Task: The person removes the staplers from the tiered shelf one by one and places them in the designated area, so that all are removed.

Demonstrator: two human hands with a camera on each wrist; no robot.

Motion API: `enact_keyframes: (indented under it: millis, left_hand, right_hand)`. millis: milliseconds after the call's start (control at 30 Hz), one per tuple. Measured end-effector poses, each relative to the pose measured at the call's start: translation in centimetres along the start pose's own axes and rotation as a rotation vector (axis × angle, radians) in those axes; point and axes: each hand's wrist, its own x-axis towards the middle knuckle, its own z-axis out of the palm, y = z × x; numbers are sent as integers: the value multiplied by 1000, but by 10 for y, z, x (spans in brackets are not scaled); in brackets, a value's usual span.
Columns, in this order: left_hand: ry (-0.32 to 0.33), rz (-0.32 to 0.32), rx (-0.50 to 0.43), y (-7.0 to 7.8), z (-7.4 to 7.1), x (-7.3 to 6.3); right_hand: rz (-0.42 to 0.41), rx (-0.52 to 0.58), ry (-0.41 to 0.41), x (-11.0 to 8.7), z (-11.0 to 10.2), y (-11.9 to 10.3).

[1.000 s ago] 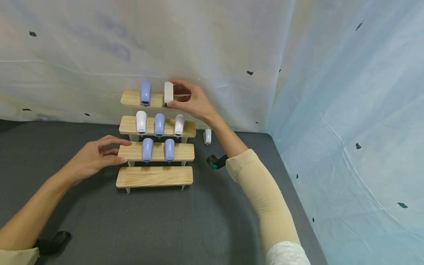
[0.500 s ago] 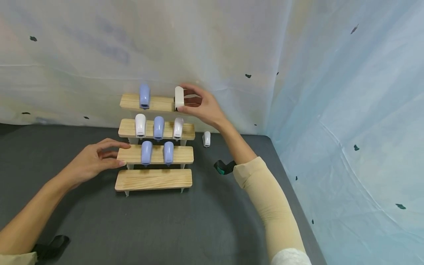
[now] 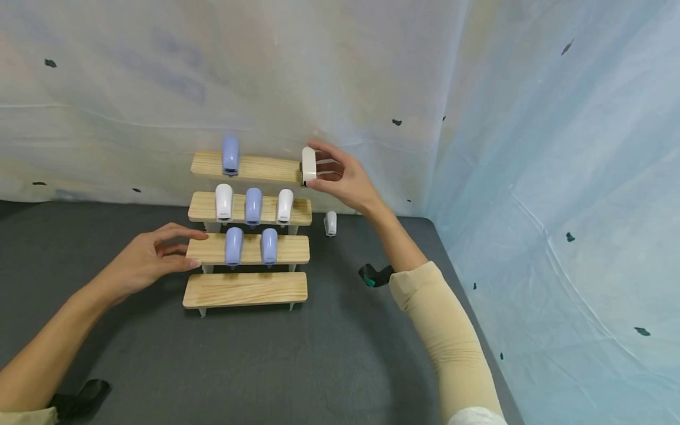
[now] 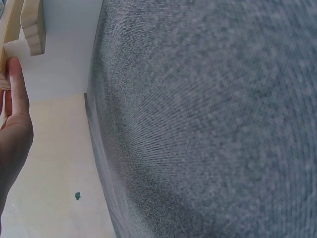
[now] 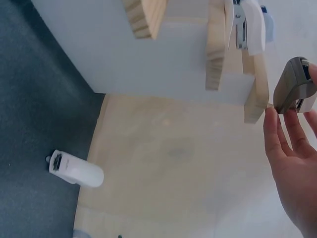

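A white mini stapler (image 3: 309, 166) is pinched between the thumb and fingers of my right hand (image 3: 344, 177), at the right end of the top board. In the right wrist view, its grey underside (image 5: 293, 85) faces the camera. My left hand (image 3: 151, 257) grips the left end of a lower board of the stepped wooden display stand (image 3: 247, 290), thumb at the front edge and fingers at the back. A lilac stapler (image 3: 231, 154) stands on the top board's left part. The board below it carries a white stapler (image 3: 224, 202), a lilac one (image 3: 253, 205) and another white one (image 3: 284, 206).
Two lilac staplers (image 3: 234, 246) stand on the board my left hand grips. Another white stapler (image 3: 330, 224) rests on the dark table (image 3: 265, 360), right of the stand. A pale sheet (image 3: 340, 71) hangs close behind, and a bluish one (image 3: 558, 177) on the right.
My right hand has moved the white stapler rightward along the top board, from near its middle to its right end. My left hand keeps its grip on the stand.
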Motion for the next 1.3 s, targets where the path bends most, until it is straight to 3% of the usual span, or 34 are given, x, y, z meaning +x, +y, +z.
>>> enact_keyframes:
  millis: [433,767,1033,1200,1300]
  left_hand:
    - [-1,-8,1,0,0,1]
    - [3,-19,5,2,0,0]
    - [-1,-12,-8,2,0,-1]
    - [-3,-17,-2,1,-1,-1]
    - [-6,-16,-2,0,-1,0]
  right_hand:
    - [15,-33,5,-10,-11,12]
    - [71,-27,18,-18,-19,16]
    - [70,-31,24,-22,-31,57]
    - [76,-42,21,-29,-35,68]
    - [93,-60,10,-34,-34,60]
